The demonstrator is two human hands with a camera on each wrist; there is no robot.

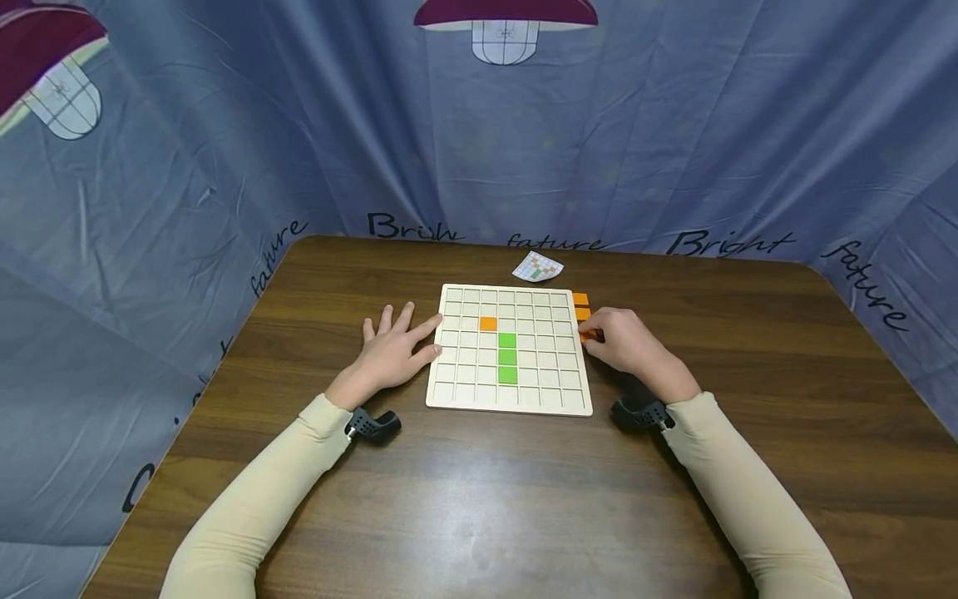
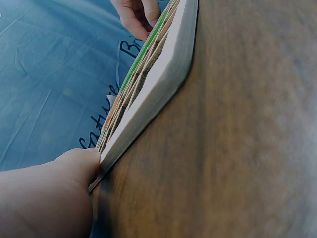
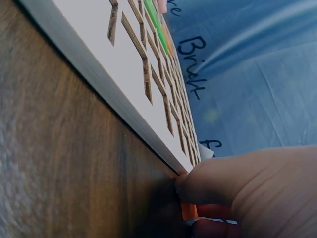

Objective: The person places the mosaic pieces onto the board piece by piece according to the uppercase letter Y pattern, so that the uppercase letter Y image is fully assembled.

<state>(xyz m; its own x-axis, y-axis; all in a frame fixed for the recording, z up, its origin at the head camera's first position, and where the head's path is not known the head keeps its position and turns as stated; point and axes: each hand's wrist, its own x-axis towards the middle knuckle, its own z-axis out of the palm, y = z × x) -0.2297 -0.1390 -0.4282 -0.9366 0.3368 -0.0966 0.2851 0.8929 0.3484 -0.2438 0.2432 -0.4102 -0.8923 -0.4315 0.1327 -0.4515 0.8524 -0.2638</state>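
Note:
A pale wooden grid board point(image 1: 539, 399) lies flat on the table, with one orange tile point(image 1: 488, 324) and three green tiles point(image 1: 507, 357) set in its cells. My left hand point(image 1: 389, 356) is spread on the table, its thumb and index finger touching the board's left edge. Beside the right edge, my right hand point(image 1: 624, 339) pinches an orange tile point(image 3: 188, 210) between thumb and fingers, close to the table. Other orange tiles point(image 1: 580, 299) line up along that edge, partly hidden by the hand.
A small paper card point(image 1: 538, 267) printed with a coloured grid lies behind the board. Blue curtains point(image 1: 636, 133) hang around the back and sides of the brown wooden table point(image 1: 479, 499). Each wrist wears a black strap-on device point(image 1: 374, 425).

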